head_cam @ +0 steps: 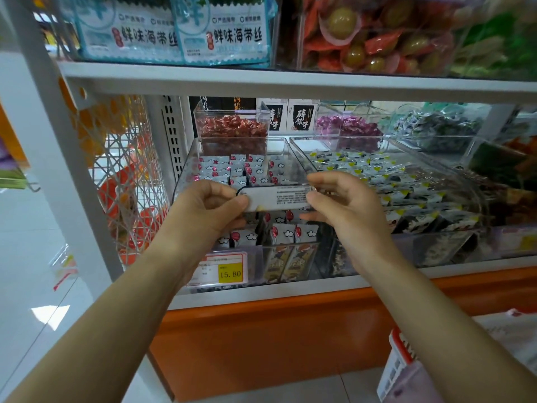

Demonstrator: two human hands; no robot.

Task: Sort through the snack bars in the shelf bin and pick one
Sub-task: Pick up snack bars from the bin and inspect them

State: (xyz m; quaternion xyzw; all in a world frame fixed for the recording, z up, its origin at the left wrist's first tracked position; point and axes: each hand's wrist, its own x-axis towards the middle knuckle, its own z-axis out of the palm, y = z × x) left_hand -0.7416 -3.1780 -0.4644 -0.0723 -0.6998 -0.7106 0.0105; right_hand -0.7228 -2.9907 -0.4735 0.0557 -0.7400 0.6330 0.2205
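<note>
Head view: hands (209,206) (345,207) pinch snack bar (279,197) before white shelf (290,82) (orange base (261,344)).

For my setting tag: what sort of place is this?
Probably a snack shop: white metal shelving holds clear plastic bins of wrapped snacks, with a yellow 15.80 price tag in front.

A flat white snack bar (277,197), small print facing up, is held level above a clear shelf bin (186,167) of white, red-marked bars (252,170).
</note>
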